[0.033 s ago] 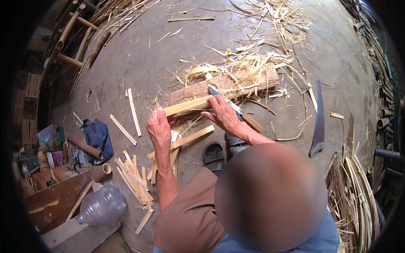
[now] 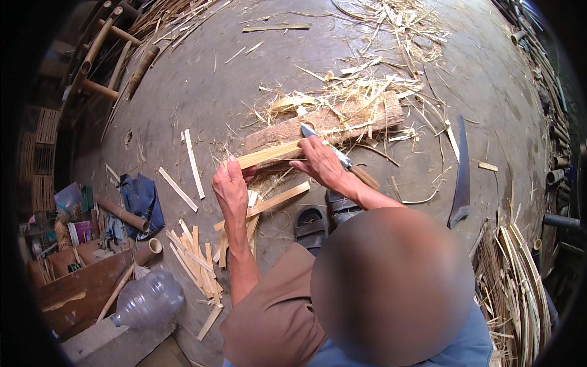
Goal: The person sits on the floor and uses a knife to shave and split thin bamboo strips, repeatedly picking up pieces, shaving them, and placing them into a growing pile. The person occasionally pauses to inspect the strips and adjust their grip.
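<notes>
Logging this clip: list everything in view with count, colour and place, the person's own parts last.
wood strip: one, pale yellow, centre
wood block: one, brown, floor beyond the strip
shavings: many, straw-coloured, on and around the block
knife: one, grey blade, brown handle, right of the strip
saw: one, dark grey, floor at right
loose strips: many, pale, floor at left
strip bundle: one, straw-coloured, lower right
bottle: one, clear, lower left
bag-like item: one, dark blue, left
sandals: two, black, lower centre
left hand: one, bare, gripping the strip
right hand: one, bare, at the strip's right end
</notes>
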Tool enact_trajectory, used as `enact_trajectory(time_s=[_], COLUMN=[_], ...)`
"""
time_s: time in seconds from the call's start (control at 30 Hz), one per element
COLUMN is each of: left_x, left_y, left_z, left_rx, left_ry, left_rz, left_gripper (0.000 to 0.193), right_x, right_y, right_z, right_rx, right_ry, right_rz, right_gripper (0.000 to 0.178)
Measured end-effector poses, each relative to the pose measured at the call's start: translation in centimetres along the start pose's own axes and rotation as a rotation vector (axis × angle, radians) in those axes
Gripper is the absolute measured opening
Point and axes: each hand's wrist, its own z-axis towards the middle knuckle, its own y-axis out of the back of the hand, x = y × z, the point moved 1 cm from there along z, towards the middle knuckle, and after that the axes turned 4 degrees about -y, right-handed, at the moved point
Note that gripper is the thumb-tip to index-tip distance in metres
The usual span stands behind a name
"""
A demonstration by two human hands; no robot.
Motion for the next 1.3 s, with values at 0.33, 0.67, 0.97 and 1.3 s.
enact_trajectory(time_s=[0.33, 0.67, 0.97, 1.3], left_x=[1.3, 0.0, -0.2, 0.7], left_y=[0.5, -0.8, -1.2, 0.1], left_z=[1.5, 0.7, 0.6, 1.0], left_rx=[-0.041, -0.065, -0.090, -0.022], left_ry=[0.006, 0.032, 0.035, -0.005], left_rz=[0.036, -0.060, -0.091, -0.049], left_gripper=[0.043, 0.043, 0.041, 0.039], right_x=[3.5, -2.4, -1.7, 8.4], right_y=[-2.5, -8.0, -7.3, 0.8], right_z=[-5.1, -0.7, -0.3, -7.1], right_rx=[0.495, 0.084, 0.048, 0.782], right_ry=[0.126, -1.110, -1.177, 0.186], right_rz=[0.582, 1.411, 1.616, 0.870], right_gripper=[0.026, 0.038, 0.044, 0.023])
